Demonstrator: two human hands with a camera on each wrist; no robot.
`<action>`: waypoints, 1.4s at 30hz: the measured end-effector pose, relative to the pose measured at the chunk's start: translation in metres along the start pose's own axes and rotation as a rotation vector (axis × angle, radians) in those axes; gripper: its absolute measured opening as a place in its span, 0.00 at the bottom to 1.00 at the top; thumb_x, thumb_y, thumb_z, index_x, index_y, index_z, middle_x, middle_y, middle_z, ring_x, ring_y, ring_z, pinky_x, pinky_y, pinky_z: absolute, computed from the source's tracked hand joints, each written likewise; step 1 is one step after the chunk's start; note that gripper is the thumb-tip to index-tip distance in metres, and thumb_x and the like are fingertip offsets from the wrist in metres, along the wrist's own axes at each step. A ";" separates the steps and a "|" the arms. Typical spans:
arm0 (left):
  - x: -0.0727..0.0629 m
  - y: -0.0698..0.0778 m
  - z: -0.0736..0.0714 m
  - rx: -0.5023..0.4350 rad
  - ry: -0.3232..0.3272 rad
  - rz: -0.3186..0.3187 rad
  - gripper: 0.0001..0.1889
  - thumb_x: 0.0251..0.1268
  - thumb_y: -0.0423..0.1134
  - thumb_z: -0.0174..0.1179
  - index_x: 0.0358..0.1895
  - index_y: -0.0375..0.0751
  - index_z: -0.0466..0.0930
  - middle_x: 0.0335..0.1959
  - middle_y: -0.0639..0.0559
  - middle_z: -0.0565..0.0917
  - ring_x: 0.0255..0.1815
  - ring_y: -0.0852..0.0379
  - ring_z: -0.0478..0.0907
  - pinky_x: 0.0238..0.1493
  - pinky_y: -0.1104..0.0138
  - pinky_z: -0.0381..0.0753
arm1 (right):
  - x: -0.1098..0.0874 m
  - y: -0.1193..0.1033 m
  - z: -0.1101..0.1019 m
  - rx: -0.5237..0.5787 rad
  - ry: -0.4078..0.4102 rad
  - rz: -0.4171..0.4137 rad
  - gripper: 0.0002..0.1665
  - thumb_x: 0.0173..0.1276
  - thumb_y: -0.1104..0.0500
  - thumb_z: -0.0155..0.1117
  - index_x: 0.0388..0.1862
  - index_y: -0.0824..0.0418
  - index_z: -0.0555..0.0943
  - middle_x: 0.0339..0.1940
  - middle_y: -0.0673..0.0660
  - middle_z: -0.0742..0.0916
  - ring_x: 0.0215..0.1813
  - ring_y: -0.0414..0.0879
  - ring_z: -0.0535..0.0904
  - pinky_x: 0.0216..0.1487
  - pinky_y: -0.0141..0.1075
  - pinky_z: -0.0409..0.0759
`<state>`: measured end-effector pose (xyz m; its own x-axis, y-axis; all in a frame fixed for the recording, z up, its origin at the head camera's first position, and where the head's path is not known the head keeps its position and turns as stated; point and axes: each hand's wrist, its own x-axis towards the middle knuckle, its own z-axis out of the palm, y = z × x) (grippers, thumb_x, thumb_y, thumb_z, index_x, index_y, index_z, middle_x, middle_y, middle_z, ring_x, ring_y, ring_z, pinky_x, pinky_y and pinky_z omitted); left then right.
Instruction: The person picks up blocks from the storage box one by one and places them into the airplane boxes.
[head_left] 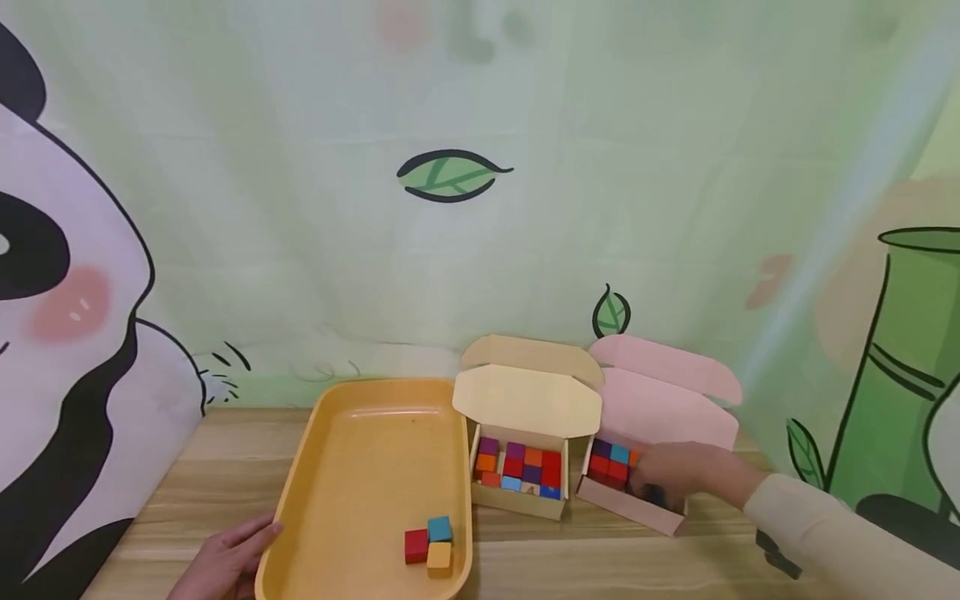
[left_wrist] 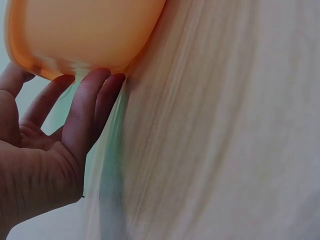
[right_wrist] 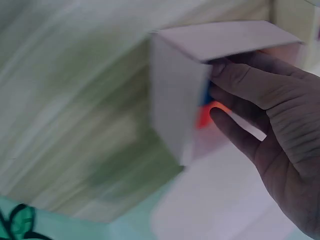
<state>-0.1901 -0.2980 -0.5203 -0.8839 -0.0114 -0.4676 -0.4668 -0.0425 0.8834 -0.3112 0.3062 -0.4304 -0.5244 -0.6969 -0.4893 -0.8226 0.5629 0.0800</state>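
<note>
My left hand [head_left: 228,560] is at the left rim of a yellow tray [head_left: 296,492], its thumb over the rim. In the left wrist view the fingers [left_wrist: 86,97] bend up against the tray's outer edge. A red block [head_left: 416,547], a blue block [head_left: 439,528] and an orange-yellow block [head_left: 439,557] sit together at the tray's near right. My right hand [head_left: 671,468] reaches into an open pink box [head_left: 633,510] of coloured blocks. Its fingertips are partly hidden inside, by blue and orange-red blocks [right_wrist: 204,116]; I cannot tell whether they grip one.
Between the tray and the pink box stands an open cream box [head_left: 517,500] holding several coloured blocks. Both box lids stand raised behind. A printed curtain [head_left: 315,208] hangs at the back of the wooden table [head_left: 540,562].
</note>
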 end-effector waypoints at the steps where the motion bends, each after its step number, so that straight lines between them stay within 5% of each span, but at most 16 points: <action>1: 0.000 0.000 0.000 -0.001 0.003 0.000 0.41 0.72 0.51 0.64 0.76 0.28 0.59 0.45 0.38 0.89 0.42 0.42 0.88 0.44 0.47 0.87 | 0.002 -0.002 -0.006 0.013 0.017 0.009 0.15 0.55 0.66 0.80 0.36 0.49 0.87 0.31 0.40 0.84 0.33 0.33 0.73 0.40 0.26 0.80; 10: -0.001 0.001 -0.003 0.011 -0.015 0.003 0.44 0.73 0.53 0.62 0.77 0.25 0.53 0.45 0.37 0.88 0.43 0.40 0.88 0.44 0.47 0.87 | 0.044 -0.050 -0.065 -0.041 0.354 -0.114 0.07 0.67 0.59 0.73 0.42 0.52 0.87 0.38 0.47 0.85 0.38 0.38 0.78 0.41 0.26 0.82; 16: 0.000 0.002 -0.001 0.026 0.008 -0.004 0.46 0.73 0.55 0.61 0.78 0.25 0.52 0.45 0.36 0.88 0.43 0.40 0.88 0.44 0.47 0.87 | 0.085 -0.104 -0.090 -0.093 0.465 -0.271 0.06 0.70 0.56 0.70 0.45 0.50 0.87 0.41 0.45 0.85 0.42 0.37 0.79 0.45 0.23 0.79; 30: -0.001 0.004 0.000 0.061 0.013 -0.006 0.47 0.74 0.56 0.58 0.78 0.22 0.49 0.47 0.35 0.87 0.43 0.41 0.88 0.44 0.46 0.87 | 0.160 -0.204 -0.119 -0.082 0.207 -0.268 0.22 0.72 0.49 0.68 0.63 0.48 0.81 0.54 0.45 0.84 0.49 0.36 0.77 0.54 0.22 0.76; 42: 0.003 0.009 0.010 0.091 0.096 -0.022 0.40 0.74 0.52 0.58 0.76 0.27 0.59 0.50 0.34 0.86 0.41 0.42 0.88 0.41 0.46 0.88 | 0.185 -0.222 -0.117 -0.098 0.103 -0.264 0.13 0.73 0.55 0.67 0.55 0.47 0.83 0.43 0.44 0.83 0.38 0.36 0.75 0.43 0.23 0.77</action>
<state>-0.1968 -0.2881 -0.5135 -0.8685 -0.1075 -0.4840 -0.4907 0.0469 0.8701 -0.2518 0.0002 -0.4372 -0.3045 -0.8580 -0.4137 -0.9483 0.3137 0.0473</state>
